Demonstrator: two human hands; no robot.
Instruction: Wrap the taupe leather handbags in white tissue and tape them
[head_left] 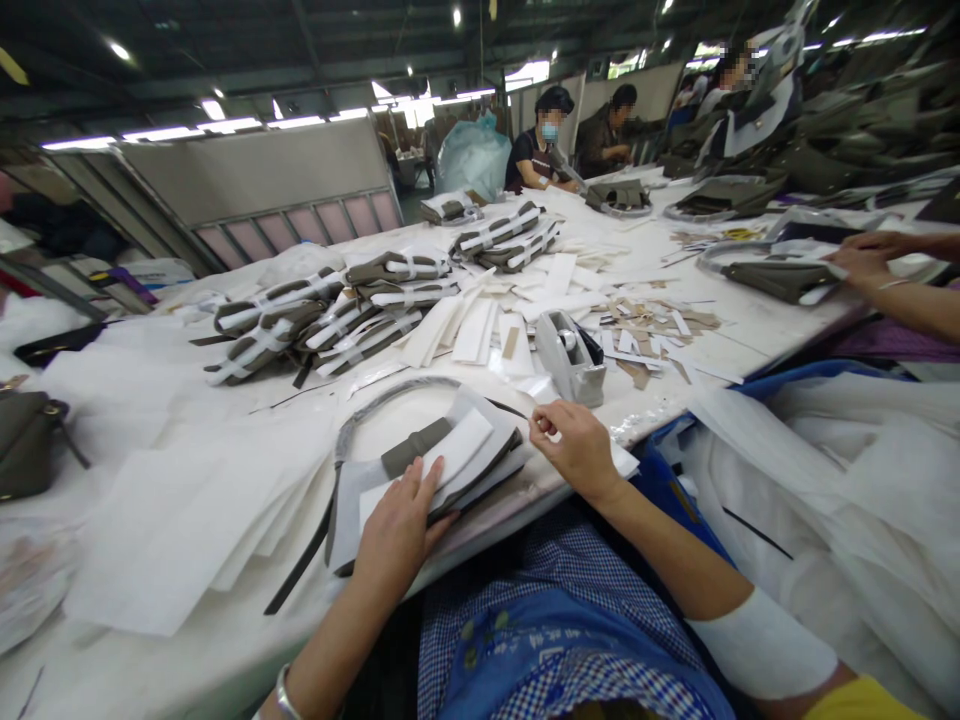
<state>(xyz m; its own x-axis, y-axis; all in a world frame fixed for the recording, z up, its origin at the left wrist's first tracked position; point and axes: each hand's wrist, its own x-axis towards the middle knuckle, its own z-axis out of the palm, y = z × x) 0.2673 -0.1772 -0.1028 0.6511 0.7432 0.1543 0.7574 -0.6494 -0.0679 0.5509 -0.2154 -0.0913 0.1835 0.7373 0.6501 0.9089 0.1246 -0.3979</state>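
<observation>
A grey-green folded bag [415, 447] lies at the table's near edge, with white padding sheet [469, 440] folded over it. A handle wrapped in clear plastic [375, 400] arches behind it. My left hand [397, 525] rests on the bag and padding, fingers stretched out and thumb along the near edge. To the right of the bag, my right hand [576, 445] is closed in a pinch on the end of a thin dark strap [508, 408]. Another dark strap end [296, 565] hangs out on the left. A grey tape dispenser [570, 360] stands just beyond my right hand.
Stacked wrapped bags [390, 290] lie farther back, near white strips [476, 330] and paper scraps [652, 325]. White sheets [180, 530] spread on the left. A blue-rimmed bin [690, 500] of white material sits right. A co-worker's hands [862, 262] handle another bag.
</observation>
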